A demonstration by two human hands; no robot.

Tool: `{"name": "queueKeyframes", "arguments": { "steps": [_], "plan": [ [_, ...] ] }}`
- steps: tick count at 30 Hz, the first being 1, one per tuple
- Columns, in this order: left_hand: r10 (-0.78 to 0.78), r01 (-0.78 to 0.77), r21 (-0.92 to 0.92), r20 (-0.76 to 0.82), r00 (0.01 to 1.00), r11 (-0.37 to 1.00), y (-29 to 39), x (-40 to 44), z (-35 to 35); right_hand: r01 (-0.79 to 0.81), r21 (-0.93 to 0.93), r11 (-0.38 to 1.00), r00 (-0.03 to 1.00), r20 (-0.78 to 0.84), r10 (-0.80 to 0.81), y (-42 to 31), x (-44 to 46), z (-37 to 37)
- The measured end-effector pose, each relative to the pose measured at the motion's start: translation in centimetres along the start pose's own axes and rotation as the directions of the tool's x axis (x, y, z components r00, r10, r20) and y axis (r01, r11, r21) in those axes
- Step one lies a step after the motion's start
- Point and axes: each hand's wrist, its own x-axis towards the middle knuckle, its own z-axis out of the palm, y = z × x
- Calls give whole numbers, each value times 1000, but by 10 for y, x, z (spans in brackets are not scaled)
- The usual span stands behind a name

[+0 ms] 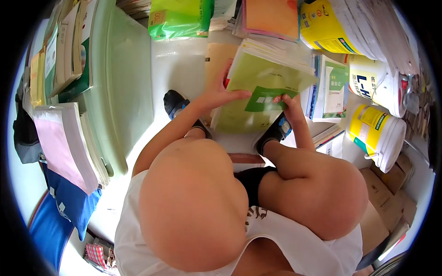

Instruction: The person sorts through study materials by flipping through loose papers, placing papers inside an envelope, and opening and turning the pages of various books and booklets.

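A green-covered book with a darker green label is tilted up between my shins, with more pages or booklets behind its cover. My left hand wraps its left edge, thumb lying across the cover. At the lower right side, my right hand grips it with the thumb on the front by the label. The fingers behind the book are hidden on both sides. A brown paper folder or envelope lies on the floor behind it.
Yellow-and-white buckets and books stand on the right. A bright green package and an orange-covered stack sit ahead. Left, a pale green bin stands beside piled books. Cardboard boxes are lower right.
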Motion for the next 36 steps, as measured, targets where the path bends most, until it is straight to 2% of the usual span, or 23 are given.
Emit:
{"name": "queueKeyframes", "arguments": {
  "steps": [1,3,4,5,6,7,9,10,11,12,13,15,16,17,19,20,22,24,28,31,36],
  "plan": [
    [3,-4,-13,-36,999,1000,7,-1,1,8,-1,1000,1000,-3,-8,-16,-2,14],
    [36,-33,36,-73,997,999,23,-2,3,184,-191,964,957,-189,-220,-49,-8,48],
    [58,-49,81,-118,991,995,26,-4,3,189,-298,936,946,-200,-255,-55,-13,47],
    [57,-48,82,-112,992,996,25,-6,-1,190,-297,936,944,-206,-257,-56,-17,42],
    [190,-163,319,-54,980,934,22,-8,-7,105,-418,902,968,-164,-189,-59,-21,35],
    [220,-205,396,6,975,895,20,-7,-11,180,-598,781,962,-58,-266,-58,-18,31],
    [279,-303,526,127,952,795,16,-4,-20,335,-845,416,900,157,-406,-58,-14,24],
    [337,-323,584,88,937,745,12,-5,-21,389,-804,450,875,170,-453,-71,-7,47],
    [347,-318,564,59,936,762,9,-7,-19,445,-757,478,848,183,-498,-78,-1,58],
    [357,-315,543,30,934,778,8,-8,-17,456,-816,355,840,263,-475,-69,7,50],
    [366,-313,521,1,931,794,7,-10,-15,457,-816,355,837,260,-481,-63,7,46],
    [252,-210,360,-75,965,909,-2,-13,-7,408,-771,490,878,184,-442,-52,7,38],
    [245,-205,360,-69,967,910,-12,-12,-12,402,-770,496,880,175,-442,-44,7,35],
    [171,-149,488,0,985,860,-24,-11,-21,419,-772,478,876,205,-436,-37,7,31],
    [97,-125,609,78,992,783,-53,-10,-31,436,-778,453,866,226,-446,-18,10,20],
    [16,-11,579,-4,1000,815,-72,-11,-34,276,-594,756,951,56,-304,-2,14,14],
    [-81,116,539,-88,993,835,-72,-14,-29,70,-310,948,994,-57,-92,-4,9,20],
    [6,22,511,-53,999,859,-68,-10,-26,197,-674,712,977,71,-203,-13,5,20],
    [53,-22,545,-41,998,838,-77,-12,-29,217,-657,722,970,64,-232,1,7,14],
    [164,-110,599,-36,986,793,-85,-17,-32,176,-701,691,982,76,-173,26,8,5],
    [440,-326,766,62,896,555,-94,-19,-38,329,-828,455,883,99,-459,29,7,7]
  ]
}}
